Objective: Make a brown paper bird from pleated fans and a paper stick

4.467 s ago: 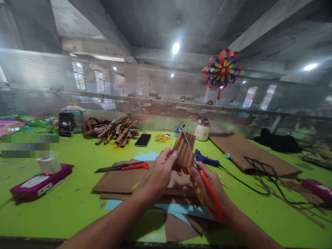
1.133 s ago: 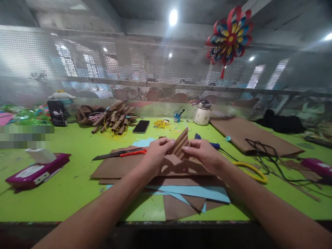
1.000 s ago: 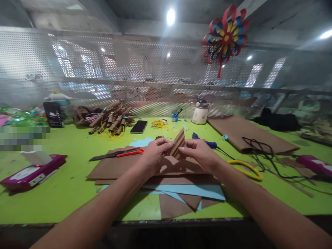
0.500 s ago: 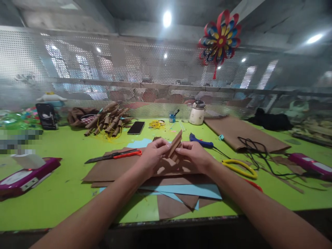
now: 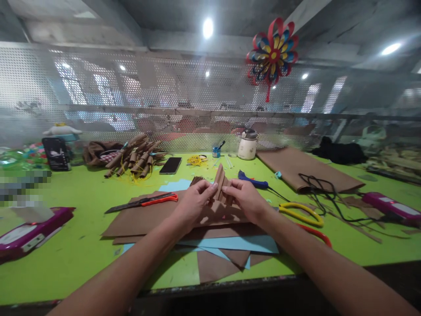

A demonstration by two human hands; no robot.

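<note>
Between my two hands, above the stacked sheets, is a folded strip of brown paper [image 5: 219, 180] with its pointed end up. My left hand [image 5: 197, 199] pinches its left edge between thumb and fingers. On the other side my right hand [image 5: 248, 197] grips the paper low down, thumb across the front. Sheets of brown paper [image 5: 131, 219] and light blue paper [image 5: 240, 243] lie under my hands. A utility knife [image 5: 144, 201] with a red-orange handle rests on the brown sheets to the left.
A blue glue gun [image 5: 253, 181] and yellow-and-red-handled scissors [image 5: 301, 215] lie right of my hands. Behind are rolled brown paper tubes [image 5: 134, 158], a phone [image 5: 170, 165], yellow string [image 5: 196, 160] and a white jar [image 5: 247, 145]. Purple power strips [image 5: 36, 230] sit at both sides; a black cord [image 5: 322, 188] loops at right.
The folded brown paper has turned more upright between my hands. Both hands keep hold of it, and the whole view has shifted slightly.
</note>
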